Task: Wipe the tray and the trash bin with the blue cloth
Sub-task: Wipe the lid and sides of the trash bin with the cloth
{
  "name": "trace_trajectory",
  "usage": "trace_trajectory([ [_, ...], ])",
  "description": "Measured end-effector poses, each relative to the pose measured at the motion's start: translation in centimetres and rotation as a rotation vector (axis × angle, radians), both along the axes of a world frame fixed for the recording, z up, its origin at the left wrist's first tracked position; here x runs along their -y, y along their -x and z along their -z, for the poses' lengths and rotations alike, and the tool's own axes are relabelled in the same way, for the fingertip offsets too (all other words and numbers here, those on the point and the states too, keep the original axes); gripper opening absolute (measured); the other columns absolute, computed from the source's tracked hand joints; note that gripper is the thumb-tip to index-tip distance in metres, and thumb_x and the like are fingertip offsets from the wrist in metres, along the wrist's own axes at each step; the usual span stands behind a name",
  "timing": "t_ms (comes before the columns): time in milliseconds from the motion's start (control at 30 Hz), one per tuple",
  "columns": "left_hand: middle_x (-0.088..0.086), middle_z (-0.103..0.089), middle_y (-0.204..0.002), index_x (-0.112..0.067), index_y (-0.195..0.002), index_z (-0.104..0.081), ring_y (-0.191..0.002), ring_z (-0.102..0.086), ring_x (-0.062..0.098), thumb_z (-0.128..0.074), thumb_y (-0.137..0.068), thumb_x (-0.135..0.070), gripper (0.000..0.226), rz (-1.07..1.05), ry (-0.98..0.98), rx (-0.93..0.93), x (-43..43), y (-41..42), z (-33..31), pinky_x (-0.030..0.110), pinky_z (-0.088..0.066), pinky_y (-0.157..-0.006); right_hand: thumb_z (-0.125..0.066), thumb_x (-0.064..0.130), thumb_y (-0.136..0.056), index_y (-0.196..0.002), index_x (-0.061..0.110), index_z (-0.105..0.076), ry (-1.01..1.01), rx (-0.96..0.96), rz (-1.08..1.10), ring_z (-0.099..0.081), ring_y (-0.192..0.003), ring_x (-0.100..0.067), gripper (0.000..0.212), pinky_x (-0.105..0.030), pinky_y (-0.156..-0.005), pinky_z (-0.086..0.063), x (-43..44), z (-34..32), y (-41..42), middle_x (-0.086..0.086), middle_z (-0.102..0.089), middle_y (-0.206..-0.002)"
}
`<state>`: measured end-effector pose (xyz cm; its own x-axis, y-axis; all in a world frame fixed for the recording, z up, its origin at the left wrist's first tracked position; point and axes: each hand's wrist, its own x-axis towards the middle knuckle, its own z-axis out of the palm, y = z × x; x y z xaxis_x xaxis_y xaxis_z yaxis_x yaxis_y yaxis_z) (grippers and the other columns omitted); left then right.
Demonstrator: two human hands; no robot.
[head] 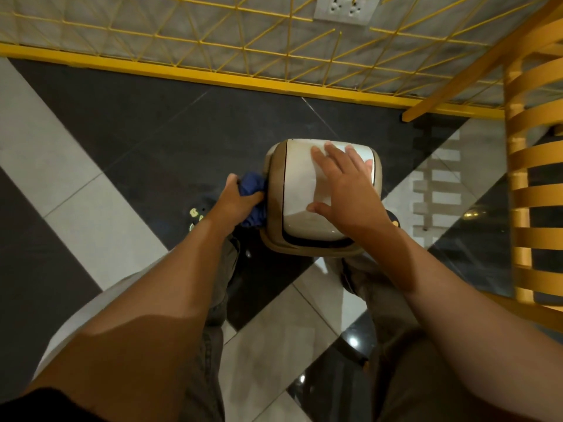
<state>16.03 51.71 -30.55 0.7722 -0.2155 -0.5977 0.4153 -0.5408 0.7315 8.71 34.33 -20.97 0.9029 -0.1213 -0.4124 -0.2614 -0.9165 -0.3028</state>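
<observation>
A small trash bin [300, 184] with a tan rim and a white swing lid stands on the floor between my feet, seen from above. My left hand [236, 197] grips a bunched blue cloth [253, 190] and presses it against the bin's left side. My right hand [344, 184] lies flat on the white lid, fingers spread, holding nothing. The tray is not in view.
The floor has black and pale grey tiles. A yellow wire grid [213, 41] runs along the wall ahead, with a wall socket [345, 9] above. A yellow slatted chair [536, 190] stands close on the right. My legs and dark shoes flank the bin.
</observation>
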Motion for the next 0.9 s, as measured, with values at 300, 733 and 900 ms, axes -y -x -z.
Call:
trace_trajectory([
  [300, 0.005, -0.051, -0.079, -0.016, -0.094, -0.035, -0.07, -0.055, 0.021, -0.062, -0.083, -0.014, 0.029, -0.105, -0.013, 0.008, 2.5, -3.4, -0.5, 0.032, -0.048, -0.052, -0.066, 0.034, -0.082, -0.148, 0.022, -0.007, 0.006, -0.012, 0.001, 0.001, -0.146, -0.03, 0.089, -0.052, -0.116, -0.002, 0.0, 0.2, -0.3, -0.003, -0.006, -0.158],
  [733, -0.004, -0.056, -0.093, -0.015, -0.11, -0.041, -0.084, -0.061, 0.011, -0.065, -0.084, -0.022, 0.036, -0.399, 0.157, 0.199, 3.2, -4.7, -9.2, 0.027, -0.053, -0.075, -0.063, 0.036, -0.084, -0.148, 0.022, -0.003, -0.019, -0.018, -0.007, 0.004, -0.145, -0.031, 0.089, -0.051, -0.116, -0.001, 0.3, 0.1, -0.3, -0.003, -0.002, -0.158],
  [900, 0.01, -0.06, -0.113, -0.019, -0.106, -0.045, -0.099, -0.064, 0.022, -0.065, -0.084, -0.023, 0.031, -0.429, 0.282, 0.043, 4.1, -0.9, -12.3, 0.044, -0.053, -0.089, -0.061, 0.038, -0.085, -0.148, 0.023, -0.006, -0.073, -0.041, 0.012, 0.004, -0.145, -0.03, 0.085, -0.051, -0.116, 0.0, 0.7, -0.3, -0.1, -0.001, -0.004, -0.158],
])
